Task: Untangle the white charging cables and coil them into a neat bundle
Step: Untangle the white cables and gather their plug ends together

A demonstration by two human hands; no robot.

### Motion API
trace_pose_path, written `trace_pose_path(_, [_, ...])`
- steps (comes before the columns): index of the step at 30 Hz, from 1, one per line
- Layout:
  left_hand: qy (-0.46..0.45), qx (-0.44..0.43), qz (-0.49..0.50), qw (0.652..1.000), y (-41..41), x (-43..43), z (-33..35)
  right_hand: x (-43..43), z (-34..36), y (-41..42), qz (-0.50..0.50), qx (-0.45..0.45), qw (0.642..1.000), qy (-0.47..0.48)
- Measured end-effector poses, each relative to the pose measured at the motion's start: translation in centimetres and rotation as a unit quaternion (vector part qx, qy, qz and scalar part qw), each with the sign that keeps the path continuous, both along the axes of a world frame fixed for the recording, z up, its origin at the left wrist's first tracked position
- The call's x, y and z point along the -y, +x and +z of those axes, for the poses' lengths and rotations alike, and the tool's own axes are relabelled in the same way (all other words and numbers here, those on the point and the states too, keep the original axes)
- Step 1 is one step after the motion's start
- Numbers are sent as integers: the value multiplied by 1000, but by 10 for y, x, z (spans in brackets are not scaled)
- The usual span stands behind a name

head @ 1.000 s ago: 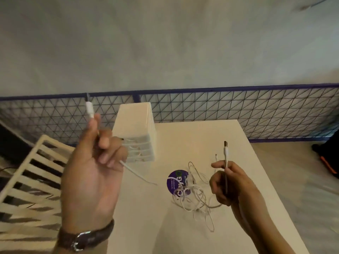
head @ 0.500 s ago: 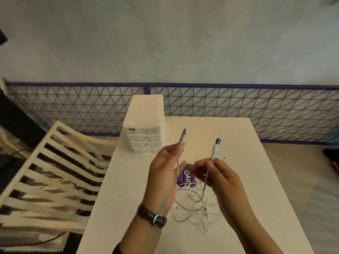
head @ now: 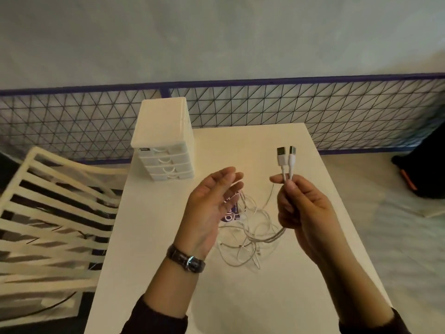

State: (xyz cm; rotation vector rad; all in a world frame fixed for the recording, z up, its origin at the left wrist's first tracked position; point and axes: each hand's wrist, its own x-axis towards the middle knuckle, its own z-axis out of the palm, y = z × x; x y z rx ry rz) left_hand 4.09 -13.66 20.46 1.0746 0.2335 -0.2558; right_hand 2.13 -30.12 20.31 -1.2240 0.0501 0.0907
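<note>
Right hand point(head: 302, 208) pinching both plugs point(head: 286, 159) upright; left hand point(head: 212, 203) open, holding nothing; cables point(head: 250, 237) heaped on table point(head: 265, 297), probably tangled.

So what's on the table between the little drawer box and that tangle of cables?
In the head view, mostly bare table. The open left hand hovers between the drawer box and the cable tangle, partly hiding a purple sticker.

We see our right hand point(head: 302, 208) pinching two cable plugs point(head: 286, 158) upright above the tangled white cables point(head: 250, 235); our left hand point(head: 209, 208), fingers spread, hovers left of the cables.
</note>
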Motion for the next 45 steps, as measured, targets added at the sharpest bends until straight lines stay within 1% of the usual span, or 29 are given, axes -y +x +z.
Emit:
trace_pose_path(3, [5, -27, 41, 999, 4, -15, -17, 31, -4, -2, -63, -4, 998, -2])
trace_pose_path(5, [35, -53, 54, 997, 5, -19, -39, 48, -11, -9, -99, -26, 995, -15])
trace_pose_path(7, [82, -89, 57, 991, 3, -16, -68, 59, -21, -17, -130, -48, 990, -13])
trace_pose_path(9, [175, -113, 35, 977, -1, -9, -105, 62, -31, -25, -159, -61, 985, -7])
trace_pose_path(10, [235, -113, -3, 965, -3, -5, -124, 63, -35, -28, -169, -64, 984, -5])
trace_pose_path(11, [282, -110, -63, 951, -7, 0, -141, 62, -38, -30, -174, -67, 983, -2])
trace_pose_path(13, [333, -102, -203, 915, -17, 11, -169, 61, -41, -33, -171, -76, 982, 3])
trace_pose_path(14, [358, -99, -257, 892, -24, 16, -180, 61, -42, -34, -167, -81, 983, 2])
trace_pose_path(15, [390, -91, -288, 870, -31, 21, -190, 62, -43, -35, -163, -85, 983, -3])
trace_pose_path(17, [458, -72, -299, 834, -41, 26, -206, 64, -46, -36, -159, -89, 983, -34])
trace_pose_path(19, [503, -61, -284, 814, -45, 28, -218, 67, -49, -38, -160, -92, 980, -77])
trace_pose_path(20, [515, -58, -275, 810, -45, 28, -222, 69, -51, -40, -160, -94, 978, -96])
trace_pose_path(22, [516, -57, -256, 815, -41, 26, -227, 73, -54, -43, -165, -97, 975, -113])
trace_pose_path(24, [499, -51, -236, 832, -34, 24, -227, 78, -57, -46, -177, -103, 973, -103])
trace_pose_path(26, [493, -40, -226, 839, -25, 22, -225, 83, -58, -49, -186, -110, 973, -81])
trace_pose_path(29, [492, -49, -234, 837, -15, 23, -224, 85, -60, -55, -176, -122, 975, -57])
trace_pose_path(31, [506, -60, -233, 828, -9, 24, -223, 86, -62, -60, -162, -132, 975, -71])
trace_pose_path(33, [513, -74, -195, 833, -2, 21, -223, 88, -65, -65, -150, -137, 973, -110])
trace_pose_path(35, [500, -87, -144, 849, 7, 15, -224, 97, -64, -68, -150, -132, 964, -175])
trace_pose_path(39, [411, -109, -21, 905, 25, -5, -223, 125, -57, -70, -178, -126, 922, -321])
trace_pose_path(40, [400, -117, 8, 909, 28, -12, -221, 131, -57, -71, -182, -127, 911, -348])
trace_pose_path(42, [416, -135, 37, 898, 33, -24, -219, 137, -59, -71, -181, -130, 903, -367])
trace_pose_path(44, [422, -161, 29, 892, 36, -32, -218, 134, -62, -70, -160, -130, 906, -371])
trace_pose_path(45, [424, -175, 9, 889, 36, -35, -217, 129, -65, -69, -146, -128, 907, -373])
